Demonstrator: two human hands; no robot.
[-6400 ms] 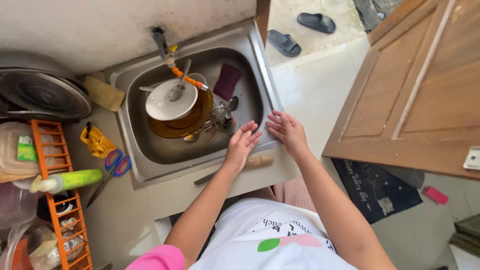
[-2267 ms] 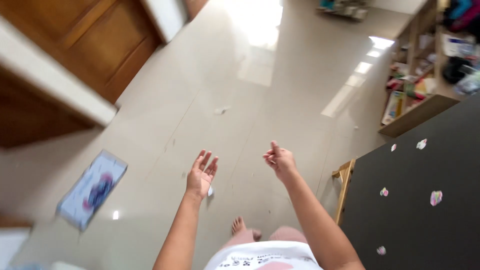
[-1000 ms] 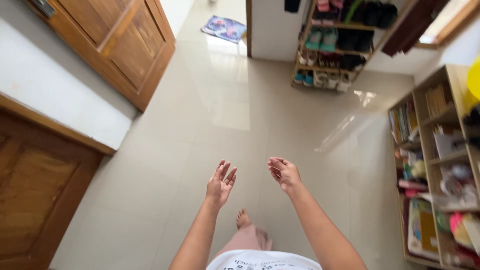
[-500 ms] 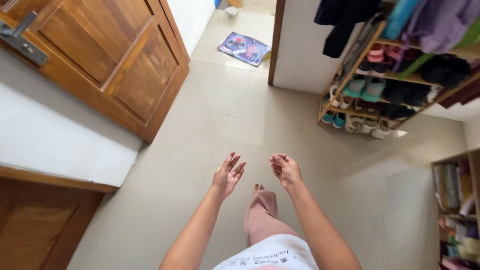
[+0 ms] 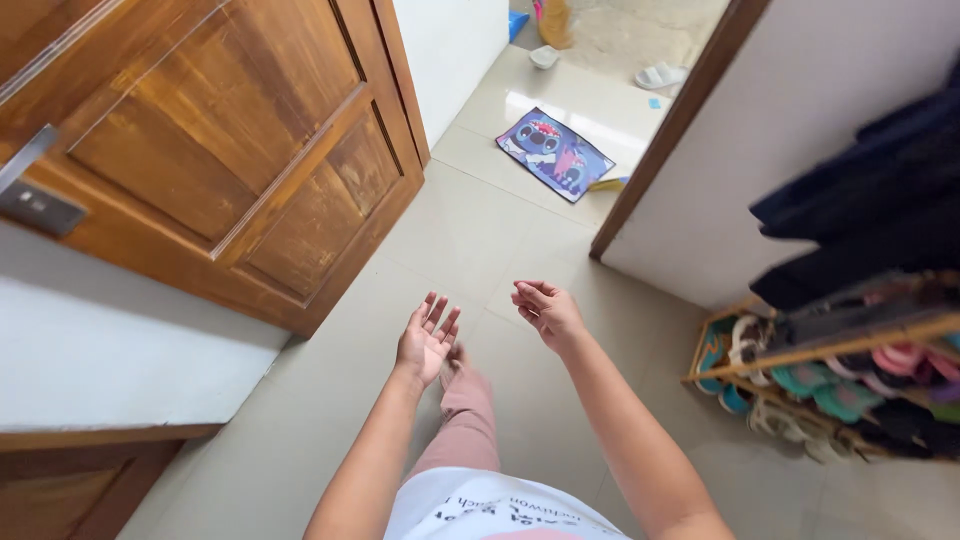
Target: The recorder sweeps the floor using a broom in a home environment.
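Both hands were empty: the left hand (image 5: 427, 340) spread open, the right hand (image 5: 546, 310) loosely curled. The doormat (image 5: 553, 153) lay well ahead on the floor (image 5: 470, 230), nearer the right.

A home hallway: tiled floor (image 5: 480, 230), wooden door (image 5: 230, 160), shoe rack (image 5: 830, 380), cartoon doormat (image 5: 555, 153).
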